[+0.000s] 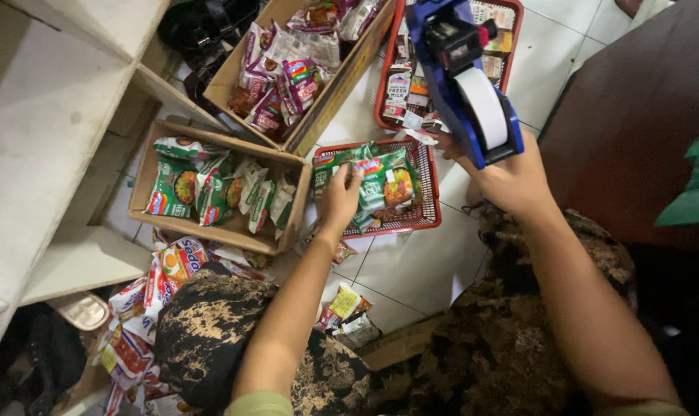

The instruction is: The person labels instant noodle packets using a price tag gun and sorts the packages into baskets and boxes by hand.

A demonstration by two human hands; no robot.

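My right hand (511, 181) grips a blue price-label gun (461, 73) with a white label roll, held up over the floor. My left hand (339, 202) reaches into a red plastic basket (430, 200) and rests its fingers on a green noodle packet (384, 185) lying there with others. My knees in dark patterned trousers (211, 331) show at the bottom.
A cardboard box (145, 173) of green packets sits left of the basket. Another cardboard box (342, 85) of mixed snack packets and a second red basket (511, 31) stand behind. Loose packets (145, 296) lie on the tiled floor by white shelving (49, 131).
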